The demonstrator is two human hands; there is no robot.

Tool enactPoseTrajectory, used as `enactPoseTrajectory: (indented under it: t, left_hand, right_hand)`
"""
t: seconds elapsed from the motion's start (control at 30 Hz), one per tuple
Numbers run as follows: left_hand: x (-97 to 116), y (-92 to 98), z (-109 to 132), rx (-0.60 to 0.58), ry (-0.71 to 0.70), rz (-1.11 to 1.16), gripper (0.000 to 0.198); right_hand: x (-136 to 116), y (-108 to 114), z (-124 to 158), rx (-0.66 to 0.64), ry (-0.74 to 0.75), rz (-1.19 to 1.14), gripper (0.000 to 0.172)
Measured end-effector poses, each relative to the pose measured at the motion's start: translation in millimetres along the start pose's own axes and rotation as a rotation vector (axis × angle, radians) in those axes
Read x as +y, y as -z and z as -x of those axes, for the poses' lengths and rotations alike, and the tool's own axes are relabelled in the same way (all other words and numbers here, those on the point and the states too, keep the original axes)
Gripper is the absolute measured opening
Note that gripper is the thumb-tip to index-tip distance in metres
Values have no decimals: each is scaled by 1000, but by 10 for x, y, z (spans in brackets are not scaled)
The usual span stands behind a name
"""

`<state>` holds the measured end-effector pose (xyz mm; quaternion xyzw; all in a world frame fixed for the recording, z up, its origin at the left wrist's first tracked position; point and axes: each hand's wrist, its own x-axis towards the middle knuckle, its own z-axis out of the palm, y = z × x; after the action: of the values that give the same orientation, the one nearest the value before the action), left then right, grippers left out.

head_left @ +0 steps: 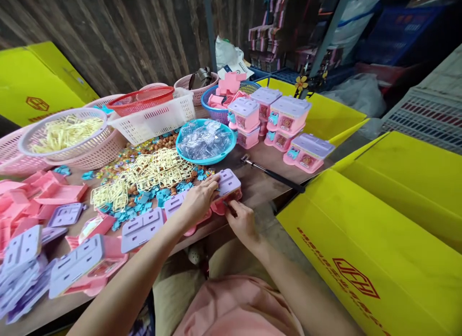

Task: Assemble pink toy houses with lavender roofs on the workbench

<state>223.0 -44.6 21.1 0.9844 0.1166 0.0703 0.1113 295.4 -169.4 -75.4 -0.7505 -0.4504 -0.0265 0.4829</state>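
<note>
My left hand [202,197] presses on a small pink toy box with a lilac lid [230,181] at the table's front edge, its fingers curled against the lid's left side. At the front of that box, my right hand [244,223] is closed in a pinch. Whatever is between those fingertips is too small to make out. Left of it, more lilac-lidded pink boxes stand along the edge, one lid [143,226] partly behind my left forearm. Behind my left hand lie blue plastic pieces [144,201] and cream plastic frames [159,167].
A turquoise basin [207,158] holds clear plastic parts. A black-handled hammer [274,174] lies right of it, before stacked finished boxes [288,112]. Pink parts [57,194] and lilac lids [21,259] pile up at left. Yellow cartons [378,230] flank the table; baskets [151,117] line the back.
</note>
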Motion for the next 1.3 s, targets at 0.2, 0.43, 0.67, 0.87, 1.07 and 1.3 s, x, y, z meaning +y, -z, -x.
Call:
enactPoseTrajectory:
  t: [0.2, 0.43, 0.67, 0.87, 1.07, 1.3]
  left_hand:
    - [-18, -38, 8, 3, 0, -39, 17]
    - [-34, -52, 8, 15, -11, -41, 15]
    - [7, -37, -5, 0, 15, -28, 16]
    - [15, -38, -1, 10, 42, -19, 17]
    - [-16, -66, -5, 33, 11, -21, 18]
    - [27, -66, -2, 7, 49, -36, 21]
  right_hand:
    - [34, -79, 7, 77, 110, 4, 20]
    - [30, -100, 4, 115, 173, 49, 20]
    - [-42, -161, 22, 148, 159, 166, 24]
    - [-67, -241, 50, 174, 204, 275, 30]
    - [-55, -264, 67, 204, 197, 315, 28]
    - [-44, -286, 73, 188, 182, 319, 23]
